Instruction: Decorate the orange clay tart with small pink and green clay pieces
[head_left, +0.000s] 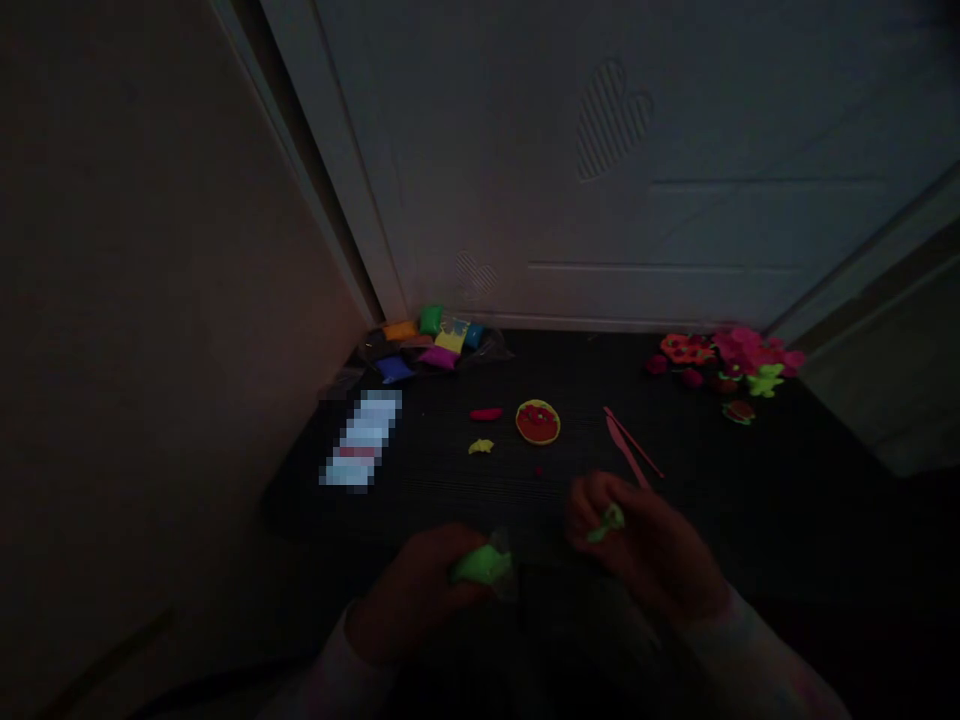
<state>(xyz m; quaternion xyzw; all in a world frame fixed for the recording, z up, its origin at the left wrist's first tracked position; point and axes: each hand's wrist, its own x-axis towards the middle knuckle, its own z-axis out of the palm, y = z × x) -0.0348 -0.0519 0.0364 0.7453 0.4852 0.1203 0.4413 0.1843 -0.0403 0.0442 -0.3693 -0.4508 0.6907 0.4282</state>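
In my left hand (pixel 420 590), closed at the table's front edge, is a clear packet of light green modelling clay (pixel 484 566). A small torn lump of the same green clay (pixel 609 522) sits at the fingers of my right hand (pixel 637 540), which are curled around it. Beyond the hands lies a round clay disc (pixel 538 424) with a yellow rim and red pieces on top. Left of it are a red clay roll (pixel 486 414) and a small yellow clay piece (pixel 481 447). A tiny red bit (pixel 538 472) lies nearer to me.
A pink plastic knife (pixel 626 450) and thin stick (pixel 637 445) lie right of the disc. Bagged clay packets (pixel 431 320) are at the back left, above a blurred bright phone-like rectangle (pixel 364 440). Colourful clay figures (pixel 750 350) stand back right. A white panel (pixel 487 150) closes the back.
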